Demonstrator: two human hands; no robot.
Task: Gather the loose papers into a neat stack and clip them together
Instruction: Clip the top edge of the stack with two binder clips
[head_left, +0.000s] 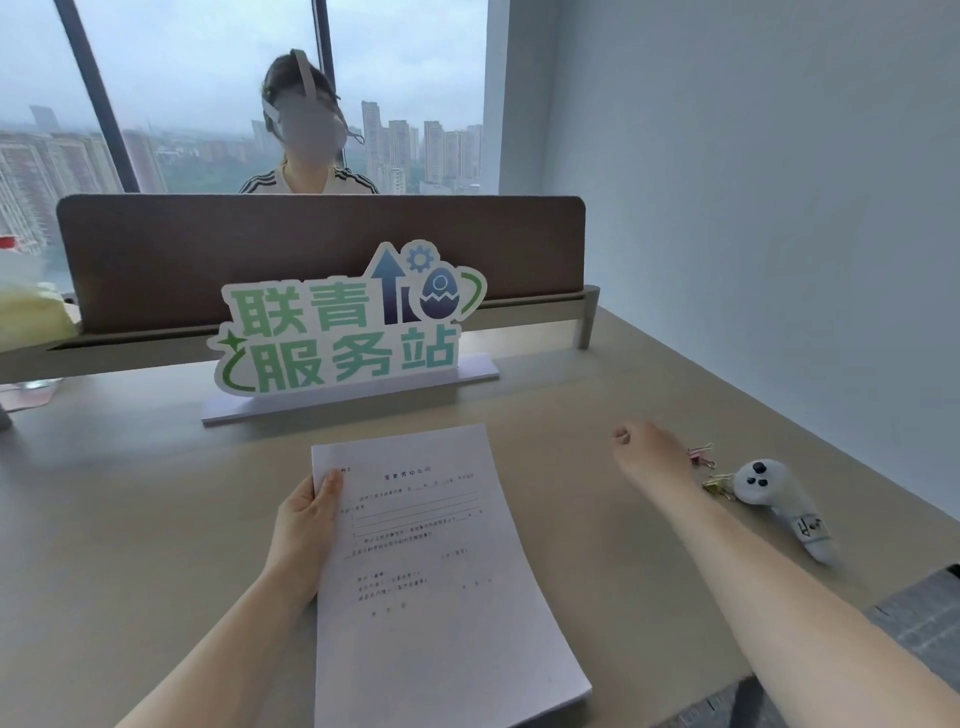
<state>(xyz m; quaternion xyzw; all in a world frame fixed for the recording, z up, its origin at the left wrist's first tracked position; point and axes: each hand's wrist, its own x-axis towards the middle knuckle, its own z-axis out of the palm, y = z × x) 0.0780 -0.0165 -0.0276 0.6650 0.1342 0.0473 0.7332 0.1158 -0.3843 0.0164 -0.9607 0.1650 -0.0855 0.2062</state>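
A stack of white printed papers (436, 561) is in front of me, lifted a little off the desk. My left hand (306, 525) grips its left edge, thumb on top near the upper corner. My right hand (649, 449) is out to the right over the desk with its fingers curled; whether it holds anything is hidden. Right beside it lie a pink binder clip (701, 454) and a gold binder clip (719, 484).
A white controller (774, 499) lies on the beige desk (130, 519) just right of the clips. A green-lettered sign on a white base (348, 332) stands behind the papers. A brown divider (156, 249) has a person seated beyond it. A wall runs along the right.
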